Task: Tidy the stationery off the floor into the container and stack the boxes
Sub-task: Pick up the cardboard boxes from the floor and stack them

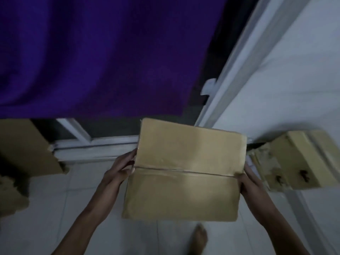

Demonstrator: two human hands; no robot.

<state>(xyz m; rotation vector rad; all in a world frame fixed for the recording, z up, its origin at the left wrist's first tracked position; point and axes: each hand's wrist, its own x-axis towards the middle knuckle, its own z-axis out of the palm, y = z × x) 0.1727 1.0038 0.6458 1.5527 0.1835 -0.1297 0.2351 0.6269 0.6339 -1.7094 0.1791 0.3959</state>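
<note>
A closed brown cardboard box (185,172) with a seam across its top hangs above the tiled floor in the middle of the head view. My left hand (119,172) grips its left side and my right hand (252,184) grips its right side. A second, worn cardboard box (294,162) sits on the floor at the right, by the wall. A third cardboard box (27,146) stands at the left edge, with another brown cardboard piece (11,196) below it. No stationery or container is visible.
A purple curtain (101,52) hangs over a white-framed window or sliding door (95,142) ahead. A white wall (294,70) runs along the right. My bare foot (198,238) stands on the pale tiles (55,208) under the held box.
</note>
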